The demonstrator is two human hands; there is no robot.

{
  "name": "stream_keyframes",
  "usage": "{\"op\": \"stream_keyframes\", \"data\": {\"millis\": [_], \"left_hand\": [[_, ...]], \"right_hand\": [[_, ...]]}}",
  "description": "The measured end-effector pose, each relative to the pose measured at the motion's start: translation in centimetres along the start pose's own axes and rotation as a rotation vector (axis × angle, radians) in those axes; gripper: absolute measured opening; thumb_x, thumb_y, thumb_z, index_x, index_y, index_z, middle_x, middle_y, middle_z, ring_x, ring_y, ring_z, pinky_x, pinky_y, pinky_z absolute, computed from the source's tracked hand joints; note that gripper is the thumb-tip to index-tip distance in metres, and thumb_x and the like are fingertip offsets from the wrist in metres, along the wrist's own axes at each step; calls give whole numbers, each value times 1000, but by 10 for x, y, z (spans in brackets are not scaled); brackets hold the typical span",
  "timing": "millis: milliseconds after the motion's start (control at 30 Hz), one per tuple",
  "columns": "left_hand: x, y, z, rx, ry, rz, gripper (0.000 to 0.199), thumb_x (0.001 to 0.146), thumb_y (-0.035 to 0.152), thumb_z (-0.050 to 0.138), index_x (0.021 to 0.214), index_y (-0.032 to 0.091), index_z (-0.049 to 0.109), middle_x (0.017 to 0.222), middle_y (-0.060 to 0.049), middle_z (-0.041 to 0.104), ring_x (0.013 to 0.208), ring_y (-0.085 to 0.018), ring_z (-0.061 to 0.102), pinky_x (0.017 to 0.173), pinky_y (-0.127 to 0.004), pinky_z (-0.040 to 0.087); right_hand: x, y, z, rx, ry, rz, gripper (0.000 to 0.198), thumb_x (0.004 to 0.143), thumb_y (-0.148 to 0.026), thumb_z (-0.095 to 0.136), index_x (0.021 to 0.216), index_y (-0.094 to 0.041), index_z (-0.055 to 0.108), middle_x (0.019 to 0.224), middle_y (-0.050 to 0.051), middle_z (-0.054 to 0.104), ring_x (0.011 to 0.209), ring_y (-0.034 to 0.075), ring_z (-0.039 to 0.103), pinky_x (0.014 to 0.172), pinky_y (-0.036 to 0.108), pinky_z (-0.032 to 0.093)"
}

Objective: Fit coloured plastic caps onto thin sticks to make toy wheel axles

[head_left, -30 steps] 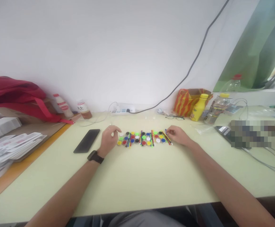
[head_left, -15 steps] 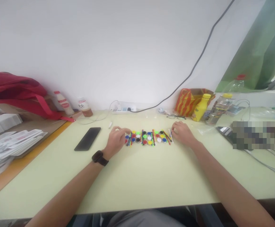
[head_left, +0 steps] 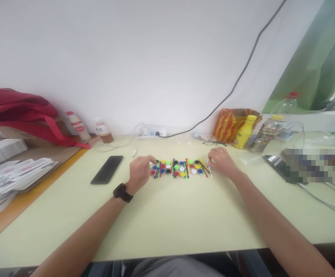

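Note:
Small round discs (head_left: 182, 169) in several colours lie in rows, with thin coloured arrow-shaped sticks (head_left: 186, 168) between the groups. At the row's left end is my left hand (head_left: 140, 171), its index finger stretched to the black and blue discs there. I see nothing held in it; the thumb side is partly hidden. My right hand (head_left: 221, 163) is at the other end, fingertips closed on the upper part of a white stick (head_left: 211, 171). Beside that stick, yellow, black and red sticks (head_left: 204, 167) lie slanted. A dark watch (head_left: 123, 192) is on my left wrist.
A black phone (head_left: 106, 169) lies left of my left hand. Along the wall stand bottles (head_left: 104, 130), a power strip (head_left: 151, 132), glasses (head_left: 214, 143), a striped bag (head_left: 228, 125) and a yellow bottle (head_left: 244, 132). White papers (head_left: 32, 173) are stacked at left.
My left hand has drawn back slightly left, uncovering more discs at that end. The white stick's lower end has shifted a little right; my right hand has barely moved.

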State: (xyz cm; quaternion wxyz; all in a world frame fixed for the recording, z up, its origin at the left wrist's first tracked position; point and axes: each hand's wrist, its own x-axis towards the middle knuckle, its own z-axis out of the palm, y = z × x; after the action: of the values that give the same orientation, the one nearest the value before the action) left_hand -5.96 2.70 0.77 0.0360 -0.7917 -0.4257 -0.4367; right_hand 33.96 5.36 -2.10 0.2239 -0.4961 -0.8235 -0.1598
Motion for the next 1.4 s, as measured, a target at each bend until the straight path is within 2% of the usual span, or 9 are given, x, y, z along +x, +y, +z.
{"op": "stream_keyframes", "data": {"millis": [100, 300, 533, 667, 767, 900, 1033, 1233, 1400], "left_hand": [[0, 0, 0, -29, 17, 10, 36, 88, 4, 40, 79, 23, 70, 76, -1, 73, 75, -20, 63, 78, -33, 48], [-1, 4, 3, -74, -67, 34, 34, 92, 6, 41, 85, 22, 70, 81, -1, 75, 79, -21, 61, 82, -36, 49], [-2, 4, 4, -86, -107, 22, 35, 91, 5, 42, 84, 23, 72, 83, -2, 76, 80, -20, 62, 79, -34, 50], [-2, 6, 3, -95, -111, 60, 33, 92, 7, 44, 88, 22, 72, 85, -1, 76, 77, -20, 60, 81, -36, 48], [0, 9, 3, -67, -89, 81, 24, 95, 13, 49, 95, 22, 72, 85, -2, 75, 76, -20, 61, 83, -37, 47], [3, 16, 2, 7, 20, 93, 25, 100, 20, 51, 110, 21, 74, 68, 0, 63, 68, -19, 56, 87, -40, 46], [6, 27, -6, -8, 72, 115, 34, 101, 18, 44, 119, 22, 74, 66, 1, 60, 65, -17, 55, 97, -43, 43], [6, 56, -18, -76, 55, 151, 37, 97, 14, 44, 100, 27, 79, 58, 5, 63, 51, -13, 51, 102, -47, 43], [-5, 80, -18, -217, 9, 152, 38, 92, 10, 45, 85, 28, 78, 62, 5, 70, 56, -14, 61, 105, -49, 43]], "right_hand": [[1, 0, -4, -26, -50, -10, 13, 83, -13, 54, 75, -24, 55, 86, 8, 70, 96, 26, 61, 112, 48, 29], [0, 2, -9, -25, -128, 18, 14, 81, -13, 56, 73, -24, 51, 78, 6, 68, 88, 26, 60, 109, 48, 29], [-3, 9, -17, -6, -224, 138, 12, 83, -20, 53, 74, -23, 47, 74, 3, 66, 70, 21, 56, 79, 36, 33], [-8, 13, -25, 63, -213, 274, 11, 87, -24, 52, 77, -24, 46, 69, 2, 64, 64, 20, 54, 65, 32, 31], [-9, 10, -32, 215, -166, 325, 11, 94, -27, 47, 84, -24, 51, 74, 3, 66, 66, 21, 58, 63, 31, 36], [-6, -9, -41, 423, -153, 249, 20, 98, -41, 51, 96, -25, 62, 91, 5, 74, 84, 23, 66, 72, 31, 46], [-2, -37, -42, 456, -299, 129, 18, 92, -38, 61, 100, -26, 72, 90, 4, 76, 84, 24, 67, 73, 32, 48], [1, -55, -37, 360, -379, 108, 17, 90, -24, 60, 99, -26, 75, 98, 7, 77, 87, 25, 69, 72, 31, 46], [0, -64, -59, 388, -347, 100, 16, 94, -29, 57, 98, -25, 72, 94, 7, 76, 86, 25, 67, 73, 34, 46]]}}
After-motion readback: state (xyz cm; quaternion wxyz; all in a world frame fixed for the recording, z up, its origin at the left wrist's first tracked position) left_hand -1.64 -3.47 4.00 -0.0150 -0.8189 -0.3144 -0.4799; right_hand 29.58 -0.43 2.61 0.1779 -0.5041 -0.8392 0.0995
